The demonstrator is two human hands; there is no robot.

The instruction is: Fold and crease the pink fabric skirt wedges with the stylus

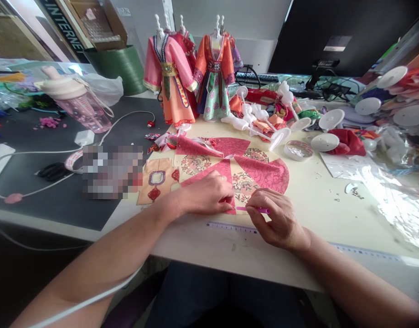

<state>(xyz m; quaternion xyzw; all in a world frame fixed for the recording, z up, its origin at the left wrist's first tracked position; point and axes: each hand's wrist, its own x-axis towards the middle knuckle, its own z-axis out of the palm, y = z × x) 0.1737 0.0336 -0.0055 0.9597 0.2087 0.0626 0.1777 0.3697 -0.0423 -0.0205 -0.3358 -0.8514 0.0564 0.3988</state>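
A half-round patchwork cloth piece (271, 175), in deep pink and cream floral panels, lies flat before me. On its near part rests my left hand (212, 193), fingers curled and closed at the pink panel by the lower edge. My right hand (276, 218) is closed around a thin pink-purple pen-like tool (243, 208), whose tip points left toward my left fingertips. A ruler (231, 227) lies just below the cloth. Left of it is a peach cloth panel (157, 177) with a dark square frame and red motifs. Ribbons (199, 148) lie along the cloth's upper left.
Dressed doll stands (171, 86) rise behind the cloth. White doll bodies and round bases (331, 119) pile at the right, near a tape roll (298, 150). A tumbler (79, 100) and white cable (113, 125) are on the left; a monitor (328, 36) stands behind.
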